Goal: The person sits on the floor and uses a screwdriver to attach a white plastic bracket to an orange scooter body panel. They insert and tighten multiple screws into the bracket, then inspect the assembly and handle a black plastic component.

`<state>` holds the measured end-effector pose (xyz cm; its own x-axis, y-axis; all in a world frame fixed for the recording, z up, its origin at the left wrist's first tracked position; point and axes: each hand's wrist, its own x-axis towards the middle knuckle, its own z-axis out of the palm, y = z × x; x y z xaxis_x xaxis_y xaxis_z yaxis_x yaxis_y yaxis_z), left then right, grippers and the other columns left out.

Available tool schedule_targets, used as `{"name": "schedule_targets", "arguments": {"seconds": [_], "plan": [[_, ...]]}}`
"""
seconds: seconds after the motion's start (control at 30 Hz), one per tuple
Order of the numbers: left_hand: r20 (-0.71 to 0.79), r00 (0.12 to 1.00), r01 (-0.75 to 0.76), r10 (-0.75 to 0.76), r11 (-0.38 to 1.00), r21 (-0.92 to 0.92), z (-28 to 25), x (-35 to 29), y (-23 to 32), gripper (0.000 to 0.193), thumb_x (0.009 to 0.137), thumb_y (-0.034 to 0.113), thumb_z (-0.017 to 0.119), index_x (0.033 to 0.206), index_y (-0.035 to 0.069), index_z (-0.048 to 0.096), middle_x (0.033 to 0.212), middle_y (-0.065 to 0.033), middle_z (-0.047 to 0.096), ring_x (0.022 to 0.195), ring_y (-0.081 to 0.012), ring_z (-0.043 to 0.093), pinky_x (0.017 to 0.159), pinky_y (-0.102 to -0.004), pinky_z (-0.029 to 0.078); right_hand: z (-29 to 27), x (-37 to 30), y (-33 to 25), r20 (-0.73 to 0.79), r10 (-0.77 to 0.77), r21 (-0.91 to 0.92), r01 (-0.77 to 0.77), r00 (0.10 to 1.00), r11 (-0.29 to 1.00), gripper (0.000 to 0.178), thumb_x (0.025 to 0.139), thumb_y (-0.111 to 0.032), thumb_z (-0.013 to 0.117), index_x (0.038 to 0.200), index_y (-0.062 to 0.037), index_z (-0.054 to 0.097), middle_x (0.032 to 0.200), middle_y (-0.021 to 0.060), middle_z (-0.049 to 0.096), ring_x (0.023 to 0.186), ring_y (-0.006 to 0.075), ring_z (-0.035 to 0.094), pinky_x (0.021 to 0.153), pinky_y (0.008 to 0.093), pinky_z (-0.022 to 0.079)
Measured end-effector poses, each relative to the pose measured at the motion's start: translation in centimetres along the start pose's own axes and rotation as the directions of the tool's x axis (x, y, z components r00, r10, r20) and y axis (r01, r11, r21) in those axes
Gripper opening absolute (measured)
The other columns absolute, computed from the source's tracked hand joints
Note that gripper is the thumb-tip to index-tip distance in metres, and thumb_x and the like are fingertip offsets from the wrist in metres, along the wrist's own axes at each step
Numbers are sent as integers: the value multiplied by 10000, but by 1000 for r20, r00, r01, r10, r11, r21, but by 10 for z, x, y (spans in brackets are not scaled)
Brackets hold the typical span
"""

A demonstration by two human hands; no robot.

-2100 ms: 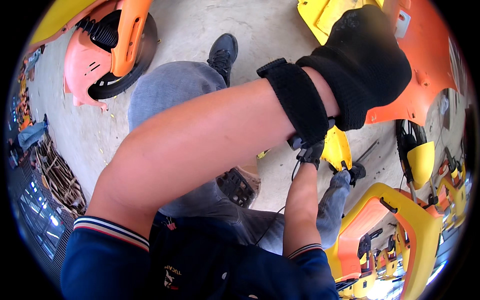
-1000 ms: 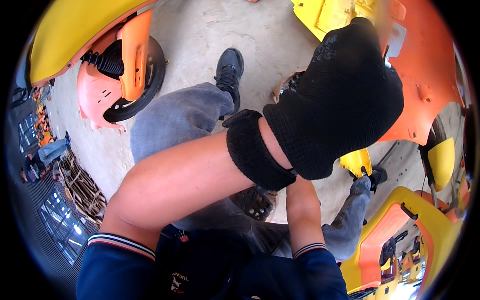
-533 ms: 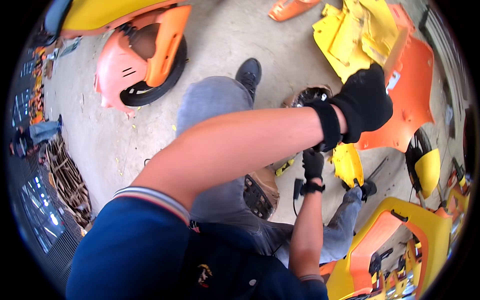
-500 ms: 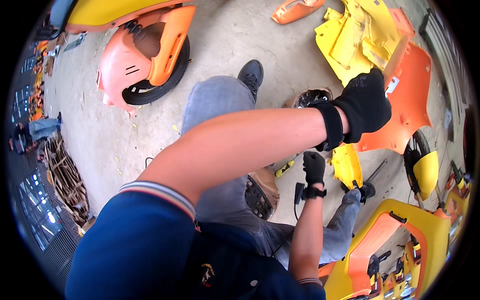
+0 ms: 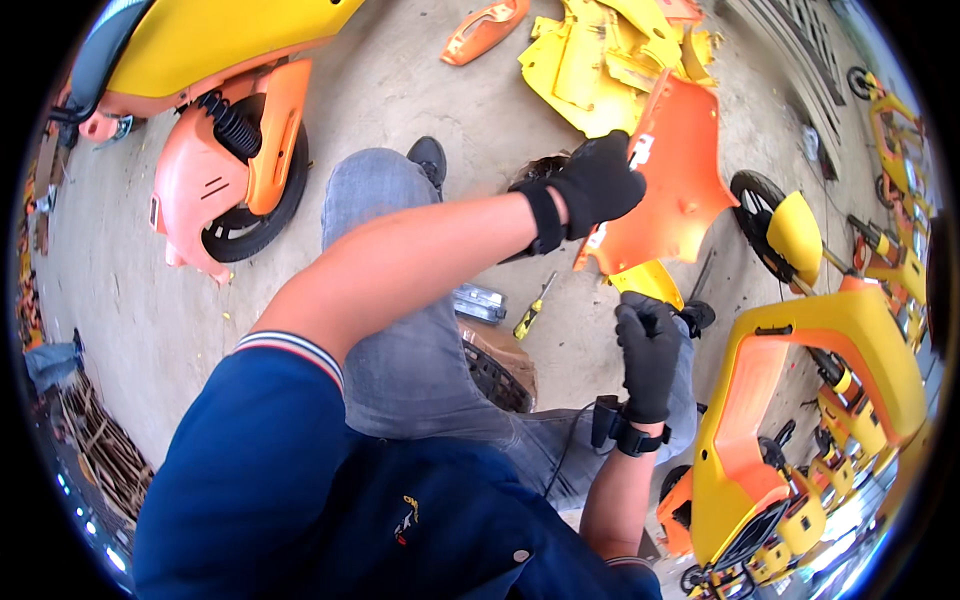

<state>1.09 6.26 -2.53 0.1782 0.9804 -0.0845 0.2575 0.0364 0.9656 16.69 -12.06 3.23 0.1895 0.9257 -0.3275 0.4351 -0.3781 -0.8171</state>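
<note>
Plainly, an orange body panel (image 5: 682,185) is clasped by the left hand (image 5: 602,180). Whether the curled right hand (image 5: 648,362) is empty cannot be told.

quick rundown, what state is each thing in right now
Left hand: closed on the orange panel's left edge
Right hand: fingers curled, contents unclear
Orange panel: detached, tilted
Yellow panels: loose, heaped together
Screwdriver: lying on the floor
Plastic case: partly hidden, open or shut unclear
Scooter wheel: mounted under orange bodywork
</note>
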Motion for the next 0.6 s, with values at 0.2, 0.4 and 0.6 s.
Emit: {"name": "schedule_targets", "arguments": {"seconds": [0.2,0.4,0.6], "plan": [[153,984,-92,91,996,-1,22,-44,-20,245,828,140,633,1010,-25,629,771,-125,680,657,-212,656,622,-367,521,-18,-24,-82,-98,-88,102,98,991,990,171,914,-37,628,1065,20,683,856,15,632,709,69,560,643,226,457],[401,899,-119,175,980,-159,23,-41,-42,212,882,144,683,1043,16,627,876,-48,655,740,-111,631,686,-302,519,-2,-45,-180,355,-421,-127,489,835,863,288,825,-39,678,1112,-31,694,1011,113,711,847,230,679,776,308,535],[516,854,-17,71,994,-108,10,-37,-8,220,925,209,612,791,35,610,740,-7,608,686,-101,571,644,-274,444,8,-73,-194,605,-450,-185,666,657,723,259,839,-19,659,1096,-17,693,991,94,701,835,199,661,767,291,523]]}}
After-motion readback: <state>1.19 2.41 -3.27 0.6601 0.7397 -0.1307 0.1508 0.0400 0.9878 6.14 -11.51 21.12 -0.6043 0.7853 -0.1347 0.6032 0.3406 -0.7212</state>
